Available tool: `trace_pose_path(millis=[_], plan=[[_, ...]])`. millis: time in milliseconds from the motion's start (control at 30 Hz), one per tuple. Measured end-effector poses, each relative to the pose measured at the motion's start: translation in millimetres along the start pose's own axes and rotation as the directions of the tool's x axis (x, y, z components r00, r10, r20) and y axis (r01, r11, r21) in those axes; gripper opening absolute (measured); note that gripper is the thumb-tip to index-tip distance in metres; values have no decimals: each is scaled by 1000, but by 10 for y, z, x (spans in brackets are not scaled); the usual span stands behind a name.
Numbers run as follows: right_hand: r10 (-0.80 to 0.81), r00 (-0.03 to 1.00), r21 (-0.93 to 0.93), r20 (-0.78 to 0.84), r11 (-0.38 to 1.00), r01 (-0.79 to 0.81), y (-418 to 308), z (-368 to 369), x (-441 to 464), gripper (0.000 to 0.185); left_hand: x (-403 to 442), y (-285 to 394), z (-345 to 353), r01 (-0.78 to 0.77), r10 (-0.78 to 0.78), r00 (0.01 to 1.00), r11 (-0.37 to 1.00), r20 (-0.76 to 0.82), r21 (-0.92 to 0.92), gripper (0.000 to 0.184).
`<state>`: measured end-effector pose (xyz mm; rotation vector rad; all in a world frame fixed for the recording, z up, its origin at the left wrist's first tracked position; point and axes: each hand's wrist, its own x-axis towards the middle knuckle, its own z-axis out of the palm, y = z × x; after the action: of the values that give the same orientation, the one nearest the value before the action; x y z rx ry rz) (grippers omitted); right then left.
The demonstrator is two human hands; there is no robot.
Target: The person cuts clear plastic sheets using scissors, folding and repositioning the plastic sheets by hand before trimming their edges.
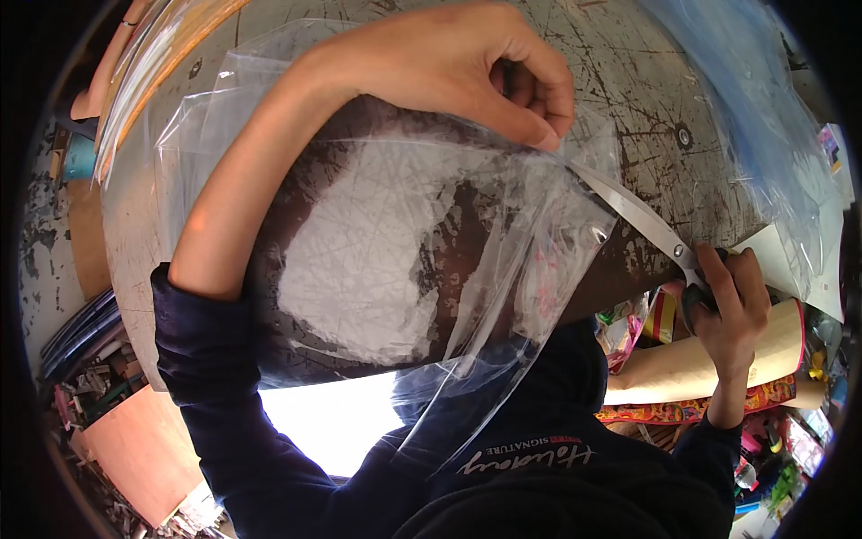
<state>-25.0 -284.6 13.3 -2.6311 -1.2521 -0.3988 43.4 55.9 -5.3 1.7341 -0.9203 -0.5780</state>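
Observation:
Clear plastic film (530, 242) lies in folds over the worn work surface and hangs over its near edge. My left hand (467, 72) arches over the film from the left, with thumb and fingertips pinched on its edge. From the right, my right hand (732, 310) grips the scissors (646, 218) by their dark handles. Their silver blades point up and left into the film, with the tip just below my left fingertips. The blades look nearly closed.
Blue-tinted plastic (763, 117) drapes over the right side. Stacked sheets (166, 76) curve at the upper left, beside another person's arm (112, 58). A cream roll (709, 364) lies below my right hand. An orange-brown board (144, 454) stands at the lower left.

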Motion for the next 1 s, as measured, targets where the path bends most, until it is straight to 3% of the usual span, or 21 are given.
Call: trace_pose_path(millis=[533, 767, 833, 867, 933, 1000], plan=[[-36, 999, 31, 36, 999, 34, -50, -22, 141, 53, -14, -4, 2, -11, 11, 1000, 1000, -17, -9, 15], [50, 996, 38, 80, 998, -53, -81, -27, 136, 52, -14, 28, 2, -13, 12, 1000, 999, -13, -41, 16], [86, 990, 52, 114, 994, -93, -85, -50, 144, 52, -31, 124, 9, 3, -1, 999, 998, -40, 56, 17], [111, 982, 79, 152, 989, -124, -86, -63, 152, 50, -31, 135, 7, 8, -4, 999, 996, -49, 88, 17], [134, 972, 102, 191, 983, -155, -75, -101, 195, 49, 3, 102, -8, 44, -44, 999, 998, -21, -34, 18], [143, 933, 397, 329, 876, -274, -30, -150, 293, 50, -30, 146, 14, 38, -37, 999, 999, -40, 15, 18]])
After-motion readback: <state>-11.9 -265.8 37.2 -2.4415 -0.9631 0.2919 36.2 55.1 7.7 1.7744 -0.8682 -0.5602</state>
